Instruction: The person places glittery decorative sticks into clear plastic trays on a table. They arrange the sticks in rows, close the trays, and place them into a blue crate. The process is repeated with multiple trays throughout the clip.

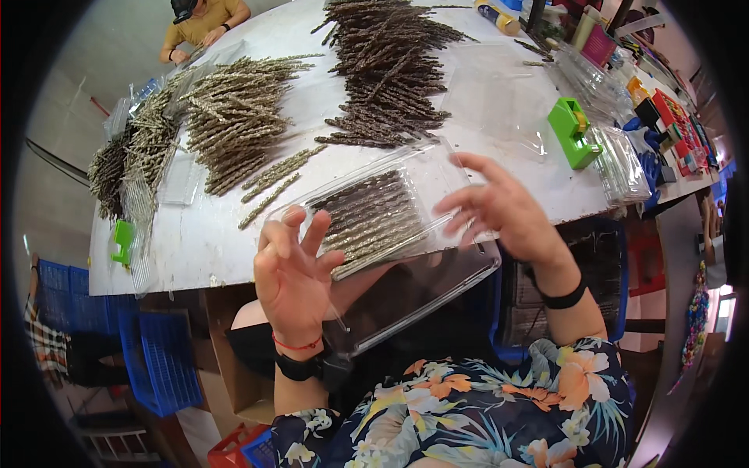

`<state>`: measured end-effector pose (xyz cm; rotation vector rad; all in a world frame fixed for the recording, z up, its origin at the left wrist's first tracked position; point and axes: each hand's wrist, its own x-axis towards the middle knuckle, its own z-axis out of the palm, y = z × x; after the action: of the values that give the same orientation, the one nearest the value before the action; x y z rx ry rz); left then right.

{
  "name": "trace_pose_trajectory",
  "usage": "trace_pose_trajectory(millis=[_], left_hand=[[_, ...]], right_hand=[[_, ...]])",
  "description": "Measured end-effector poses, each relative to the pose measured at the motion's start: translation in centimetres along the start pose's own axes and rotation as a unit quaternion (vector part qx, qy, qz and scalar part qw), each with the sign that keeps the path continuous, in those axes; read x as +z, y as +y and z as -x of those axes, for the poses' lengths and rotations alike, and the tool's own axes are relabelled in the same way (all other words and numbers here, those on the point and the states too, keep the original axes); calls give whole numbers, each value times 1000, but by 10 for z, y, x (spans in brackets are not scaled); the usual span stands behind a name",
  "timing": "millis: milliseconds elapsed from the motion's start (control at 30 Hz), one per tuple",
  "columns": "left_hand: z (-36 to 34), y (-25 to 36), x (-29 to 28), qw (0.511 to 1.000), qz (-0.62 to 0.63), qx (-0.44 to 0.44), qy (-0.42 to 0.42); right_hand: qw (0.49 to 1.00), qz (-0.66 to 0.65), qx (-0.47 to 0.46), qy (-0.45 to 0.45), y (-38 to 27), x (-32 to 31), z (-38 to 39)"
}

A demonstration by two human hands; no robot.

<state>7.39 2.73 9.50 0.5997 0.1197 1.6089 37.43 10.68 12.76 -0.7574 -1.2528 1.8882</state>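
A clear plastic clamshell box (446, 168) lies tilted at the table's front edge, one half resting on the table. The other half (427, 321) hangs down over the edge toward my lap. A row of twisted sticks (373, 220), dark at the back and pale gold in front, lies side by side in the half on the table. My left hand (292, 273) is beside the near left corner of the box, fingers apart and bent. Over the right end, my right hand (507, 209) has its fingers spread, slightly blurred. Neither hand appears to grip anything.
Pale gold sticks (238, 109) are heaped at the left, dark brown ones (390, 70) at the back. A few loose sticks (269, 199) lie near the box. A green tape dispenser (573, 132) stands at the right. Another person (207, 27) sits at the far left.
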Motion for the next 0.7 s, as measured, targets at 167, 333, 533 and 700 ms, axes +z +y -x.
trace_pose_trajectory(millis=[167,333,533,700], left_hand=[[-16,12,-17,937,-289,68,185],[1,17,-59,847,-440,111,277],[5,-7,-54,671,-737,41,66],[-2,-16,-51,572,-819,36,17]], right_hand=[[984,157,-17,78,31,35,-42],[971,224,-7,87,55,57,-81],[881,433,-49,184,54,49,-74],[723,646,-129,210,70,30,-67]])
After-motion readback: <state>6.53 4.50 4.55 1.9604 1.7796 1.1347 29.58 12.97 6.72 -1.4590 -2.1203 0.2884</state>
